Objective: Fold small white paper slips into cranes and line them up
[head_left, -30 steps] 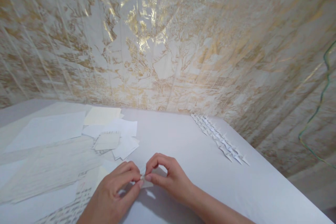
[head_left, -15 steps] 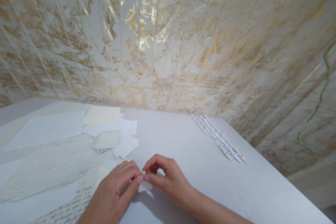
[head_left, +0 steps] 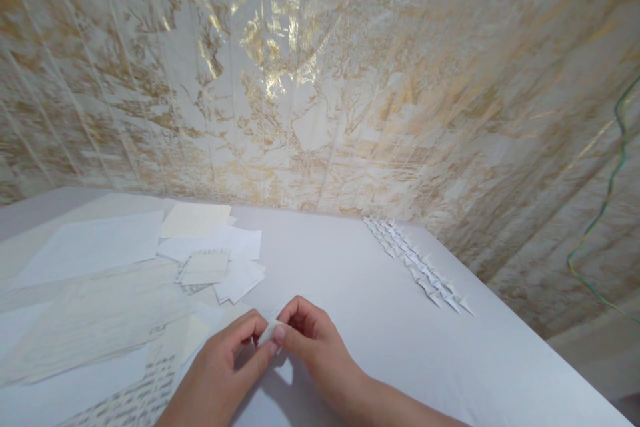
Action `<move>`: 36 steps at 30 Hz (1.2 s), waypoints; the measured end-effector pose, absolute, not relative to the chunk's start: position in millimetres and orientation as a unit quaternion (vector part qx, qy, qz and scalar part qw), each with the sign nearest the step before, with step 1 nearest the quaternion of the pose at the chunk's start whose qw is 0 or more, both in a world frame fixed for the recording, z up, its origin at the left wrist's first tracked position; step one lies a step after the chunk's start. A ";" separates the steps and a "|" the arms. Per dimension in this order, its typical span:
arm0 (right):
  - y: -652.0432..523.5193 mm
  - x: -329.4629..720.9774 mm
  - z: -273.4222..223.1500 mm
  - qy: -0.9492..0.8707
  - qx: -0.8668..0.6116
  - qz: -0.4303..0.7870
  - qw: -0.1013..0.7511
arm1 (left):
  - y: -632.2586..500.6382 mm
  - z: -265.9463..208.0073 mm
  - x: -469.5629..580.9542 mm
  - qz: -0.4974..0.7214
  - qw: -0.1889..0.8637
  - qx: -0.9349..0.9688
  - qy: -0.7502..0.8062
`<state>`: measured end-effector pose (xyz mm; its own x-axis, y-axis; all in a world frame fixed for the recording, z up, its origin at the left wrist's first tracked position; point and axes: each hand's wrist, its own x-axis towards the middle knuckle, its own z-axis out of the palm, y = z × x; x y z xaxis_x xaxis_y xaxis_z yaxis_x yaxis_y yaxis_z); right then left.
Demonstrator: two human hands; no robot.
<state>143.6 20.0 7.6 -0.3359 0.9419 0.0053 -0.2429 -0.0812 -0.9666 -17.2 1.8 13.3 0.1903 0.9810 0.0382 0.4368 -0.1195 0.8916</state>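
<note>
Low in the centre of the view, a small folded piece of white paper (head_left: pixel 269 332) is pinched between my two hands just above the white table. My left hand (head_left: pixel 225 353) grips its left side between thumb and fingers. On the other side, my right hand (head_left: pixel 315 340) presses the paper with thumb and curled forefinger. The fingers cover much of the paper, so its full shape is hidden. A small stack of cut paper squares (head_left: pixel 205 267) lies beyond my left hand.
Loose paper sheets (head_left: pixel 95 247), some printed or written on, overlap across the left of the table (head_left: pixel 320 260). Rows of small pointed folded-paper pieces (head_left: pixel 420 267) lie at the right. A patterned gold-and-white curtain (head_left: pixel 310 80) hangs behind, and a green cord (head_left: pixel 613 180) dangles at right.
The paper has been raised and turned between my fingers, and more of it shows above the thumbs. Both hands have shifted only slightly; the sheets and folded rows look the same.
</note>
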 end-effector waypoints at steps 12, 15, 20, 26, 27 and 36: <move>23.7 151.3 17.9 -0.601 -0.411 0.526 0.440 | 5.0 8.4 -20.4 0.330 0.406 0.674 0.522; 27.9 150.9 13.0 -0.553 -0.414 0.562 0.455 | 2.6 16.2 -21.8 0.338 0.426 0.658 0.521; 30.4 150.0 11.1 -0.540 -0.417 0.579 0.448 | 2.1 22.6 -21.3 0.379 0.390 0.642 0.541; 27.5 151.6 18.5 -0.575 -0.422 0.541 0.444 | 5.5 14.4 -23.1 0.366 0.327 0.699 0.520; 27.2 151.7 18.6 -0.572 -0.420 0.544 0.448 | 5.4 13.2 -23.5 0.362 0.335 0.697 0.521; 25.7 149.1 14.6 -0.566 -0.421 0.536 0.464 | 1.3 22.5 -22.0 0.376 0.394 0.667 0.509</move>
<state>149.1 25.7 14.6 -0.2155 0.9737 0.0742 -0.0214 0.0713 -0.9972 -22.0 1.3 22.5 0.1990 0.9749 0.0999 0.3833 -0.1713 0.9076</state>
